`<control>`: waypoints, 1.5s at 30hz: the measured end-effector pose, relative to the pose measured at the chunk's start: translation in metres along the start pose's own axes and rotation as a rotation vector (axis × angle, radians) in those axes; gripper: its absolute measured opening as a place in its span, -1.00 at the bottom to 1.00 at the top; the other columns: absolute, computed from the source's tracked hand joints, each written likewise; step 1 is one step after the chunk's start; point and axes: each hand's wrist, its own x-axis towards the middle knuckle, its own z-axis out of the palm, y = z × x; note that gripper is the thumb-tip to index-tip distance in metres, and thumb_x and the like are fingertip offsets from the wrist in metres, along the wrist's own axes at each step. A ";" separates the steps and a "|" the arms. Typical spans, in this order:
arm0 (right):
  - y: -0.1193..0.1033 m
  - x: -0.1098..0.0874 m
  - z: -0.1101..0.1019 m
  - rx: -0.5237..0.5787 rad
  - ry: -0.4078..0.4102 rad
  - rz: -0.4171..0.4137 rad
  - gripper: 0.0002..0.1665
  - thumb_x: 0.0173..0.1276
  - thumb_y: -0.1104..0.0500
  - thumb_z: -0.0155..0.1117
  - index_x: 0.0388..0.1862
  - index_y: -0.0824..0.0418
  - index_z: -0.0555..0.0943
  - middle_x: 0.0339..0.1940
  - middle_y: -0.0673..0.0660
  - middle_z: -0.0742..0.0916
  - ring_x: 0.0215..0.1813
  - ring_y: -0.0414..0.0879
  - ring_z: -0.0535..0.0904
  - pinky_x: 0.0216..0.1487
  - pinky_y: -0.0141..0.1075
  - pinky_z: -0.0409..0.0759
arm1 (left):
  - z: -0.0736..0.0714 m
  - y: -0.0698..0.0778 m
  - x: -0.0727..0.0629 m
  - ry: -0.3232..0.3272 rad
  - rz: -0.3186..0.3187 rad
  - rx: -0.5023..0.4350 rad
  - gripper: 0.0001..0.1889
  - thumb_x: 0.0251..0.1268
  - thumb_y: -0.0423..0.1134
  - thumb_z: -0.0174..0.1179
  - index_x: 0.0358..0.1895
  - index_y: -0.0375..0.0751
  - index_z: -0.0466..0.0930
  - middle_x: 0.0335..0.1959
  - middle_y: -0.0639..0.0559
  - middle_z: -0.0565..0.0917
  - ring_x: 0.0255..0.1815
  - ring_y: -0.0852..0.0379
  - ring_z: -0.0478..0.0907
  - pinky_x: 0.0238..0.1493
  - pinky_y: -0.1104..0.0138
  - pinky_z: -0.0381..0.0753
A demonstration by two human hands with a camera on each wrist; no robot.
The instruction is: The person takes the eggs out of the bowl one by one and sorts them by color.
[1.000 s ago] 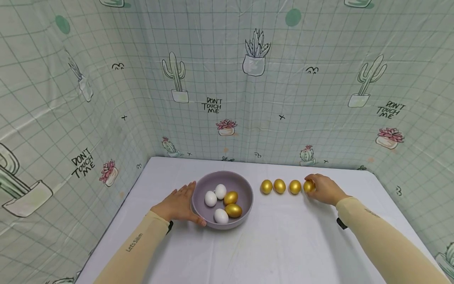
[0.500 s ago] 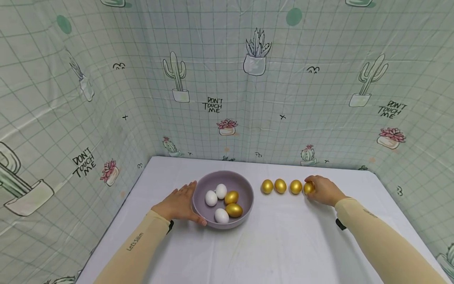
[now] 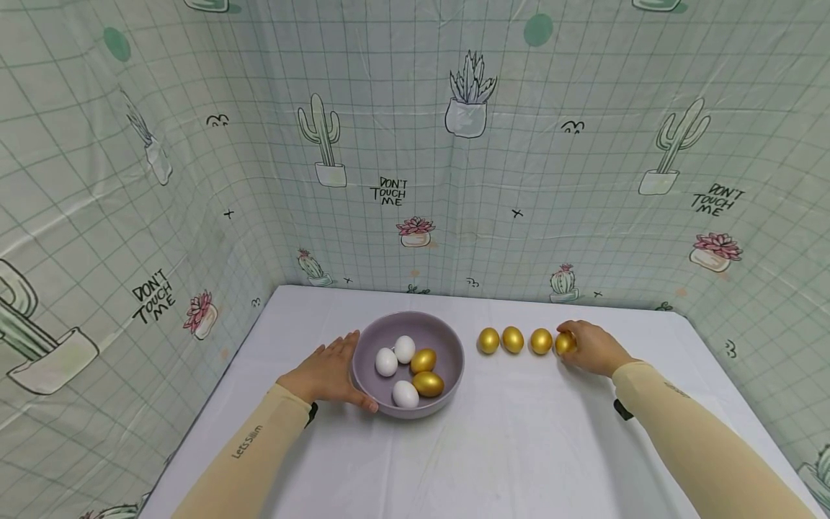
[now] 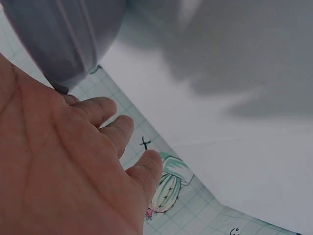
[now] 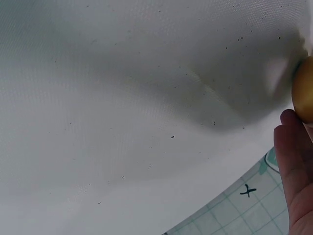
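In the head view my left hand (image 3: 327, 371) rests against the left side of a round mauve bowl (image 3: 447, 346), fingers and thumb spread along its wall. The left wrist view has the fingers (image 4: 139, 171) reaching past the bowl's outer wall (image 4: 73, 34). Inside the bowl lie three white eggs (image 3: 405, 394) and two golden eggs (image 3: 428, 384). My right hand (image 3: 595, 348), on the right, pinches a golden egg (image 3: 565, 343) at the end of a row. In the right wrist view only part of that egg (image 5: 304, 90) shows, at the fingertips.
Three more golden eggs (image 3: 512, 340) stand in a row between the bowl and my right hand. A white cloth covers the table (image 3: 493, 454). Behind it and at both sides hangs a grid-patterned curtain (image 3: 493, 180) with cactus drawings.
Almost nothing differs: the right hand has settled very slightly lower around the golden egg, and the whole view has shifted a touch. The left hand and bowl keep their places.
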 end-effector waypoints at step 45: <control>-0.086 0.018 -0.039 -0.002 0.073 -0.211 -0.23 0.23 0.12 0.48 0.39 0.22 0.44 0.33 0.28 0.50 0.25 0.26 0.50 0.19 0.17 0.48 | -0.003 0.002 -0.002 0.018 0.027 -0.030 0.51 -0.39 0.43 0.53 0.55 -0.46 -0.07 0.53 -0.38 0.11 0.52 -0.34 0.06 0.40 -0.26 0.05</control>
